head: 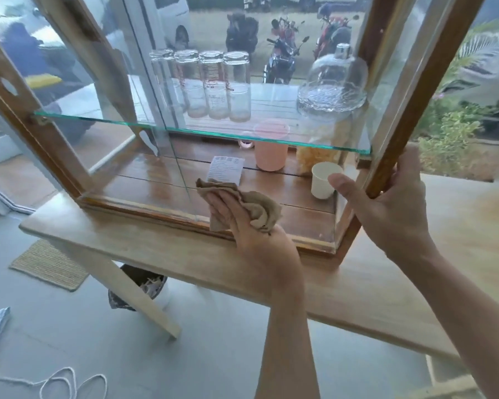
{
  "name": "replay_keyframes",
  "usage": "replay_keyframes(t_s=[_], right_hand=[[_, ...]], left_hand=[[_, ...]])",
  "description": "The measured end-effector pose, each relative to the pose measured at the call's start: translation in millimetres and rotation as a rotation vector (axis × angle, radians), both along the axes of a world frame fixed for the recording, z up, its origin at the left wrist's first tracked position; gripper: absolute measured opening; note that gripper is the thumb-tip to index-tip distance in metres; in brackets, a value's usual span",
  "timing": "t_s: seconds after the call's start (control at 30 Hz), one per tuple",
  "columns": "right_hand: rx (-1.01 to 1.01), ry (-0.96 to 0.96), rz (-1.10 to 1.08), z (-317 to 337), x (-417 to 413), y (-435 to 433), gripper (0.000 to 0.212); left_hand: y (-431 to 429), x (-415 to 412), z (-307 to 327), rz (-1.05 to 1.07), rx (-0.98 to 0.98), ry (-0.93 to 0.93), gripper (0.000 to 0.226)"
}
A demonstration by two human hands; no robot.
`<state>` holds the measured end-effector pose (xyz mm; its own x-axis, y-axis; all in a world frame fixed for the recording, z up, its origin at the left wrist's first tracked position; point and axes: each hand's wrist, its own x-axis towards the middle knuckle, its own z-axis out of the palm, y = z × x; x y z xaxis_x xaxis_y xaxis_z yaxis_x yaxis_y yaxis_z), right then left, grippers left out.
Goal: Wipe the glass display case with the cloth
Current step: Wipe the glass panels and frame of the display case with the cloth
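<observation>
One long wooden table (162,251) runs across the view, light in colour, with a slanted leg beneath it. On it stands the case (113,203), a wood-framed box with glass panes; its base strip lies along the table's near edge. Through the panes, parked motorbikes and a van show outside.

The door (409,110) of the case stands swung out at the right, its brown frame upright beside the opening. A glass shelf (121,120) with a green edge spans the case halfway up. On the shelf four glasses (211,84) stand upside down in a row, touching or nearly so, and to their right sits a clear dome (333,82) with a knob on top.

Below the shelf, on the wooden floor of the case, a pink cup (270,156) stands at the back, a white cup (323,180) nearer the door, and a paper card (226,169) lies flat to the left of both.

The right hand (392,203) grips the lower part of the door frame, fingers wrapped round the wood and the thumb stretched toward the white cup. The left hand (242,223) presses the cloth (242,200) flat against the lower front glass, fingers held straight and close together behind the crumpled beige fabric.

Under the table sit a bin (144,283) and a woven mat (49,264).
</observation>
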<state>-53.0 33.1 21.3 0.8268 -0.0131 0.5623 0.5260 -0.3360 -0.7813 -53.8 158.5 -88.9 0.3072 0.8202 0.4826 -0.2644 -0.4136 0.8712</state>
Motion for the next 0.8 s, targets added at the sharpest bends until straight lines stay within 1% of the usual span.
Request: replay_keyframes(t_s=[0.07, 0.13, 0.17, 0.2, 0.27, 0.33, 0.37, 0.4, 0.43, 0.5, 0.53, 0.57, 0.63, 0.7, 0.73, 0.8], right_hand=[[0.012, -0.001, -0.008, 0.5, 0.6, 0.7, 0.049], [0.023, -0.014, -0.014, -0.5, 1.3, 0.5, 0.049], [0.017, -0.027, -0.017, -1.4, 1.7, 0.5, 0.049], [0.008, -0.036, -0.025, -2.6, 2.4, 0.2, 0.051], [-0.005, -0.042, -0.041, -5.2, 3.7, -0.7, 0.054], [-0.018, -0.042, -0.057, -7.7, 4.9, -0.6, 0.057], [-0.023, -0.039, -0.068, -8.8, 5.6, -0.4, 0.059], [-0.025, -0.035, -0.074, -9.1, 6.2, -0.2, 0.062], [-0.02, -0.035, -0.07, -8.6, 6.0, 0.3, 0.063], [-0.01, -0.042, -0.061, -7.4, 4.7, 2.3, 0.062], [-0.011, -0.043, -0.064, -6.4, 3.3, 3.9, 0.063], [-0.013, -0.041, -0.069, -5.3, 2.3, 4.3, 0.064], [-0.014, -0.043, -0.074, -4.1, 1.8, 5.3, 0.056], [-0.007, -0.046, -0.069, -2.3, 1.3, 6.6, 0.053], [0.002, -0.043, -0.069, -1.7, 1.0, 7.3, 0.054], [0.022, -0.034, -0.067, -0.9, 0.5, 9.4, 0.055]], left_hand=[[-16.7, -0.9, 10.3, 0.016, -0.077, 0.0, 0.07], [-43.3, -10.4, 17.6, -0.06, -0.012, -0.051, 0.078], [-46.1, -13.4, 16.1, -0.109, 0.05, -0.075, 0.076], [-36.7, -10.7, 12.3, -0.144, 0.129, -0.095, 0.068], [5.1, 2.6, 0.9, -0.144, 0.242, -0.116, 0.055], [35.7, 6.5, -4.2, -0.068, 0.186, -0.107, 0.054], [35.5, 3.8, -3.3, -0.053, 0.138, -0.093, 0.053], [25.1, -2.4, -0.3, -0.086, 0.102, -0.078, 0.054], [12.0, -10.4, 3.8, -0.161, 0.104, -0.078, 0.055], [1.6, -18.8, 1.3, -0.299, 0.214, -0.093, 0.056], [11.2, -15.7, -0.8, -0.335, 0.293, -0.096, 0.054], [29.1, -8.7, -2.1, -0.358, 0.376, -0.093, 0.05], [68.5, 0.8, -3.0, -0.335, 0.51, -0.106, 0.037], [84.8, -1.9, -5.7, -0.327, 0.543, -0.106, 0.037], [80.2, -8.0, -7.3, -0.362, 0.542, -0.089, 0.038], [61.3, -19.7, -8.5, -0.46, 0.569, -0.07, 0.048]])
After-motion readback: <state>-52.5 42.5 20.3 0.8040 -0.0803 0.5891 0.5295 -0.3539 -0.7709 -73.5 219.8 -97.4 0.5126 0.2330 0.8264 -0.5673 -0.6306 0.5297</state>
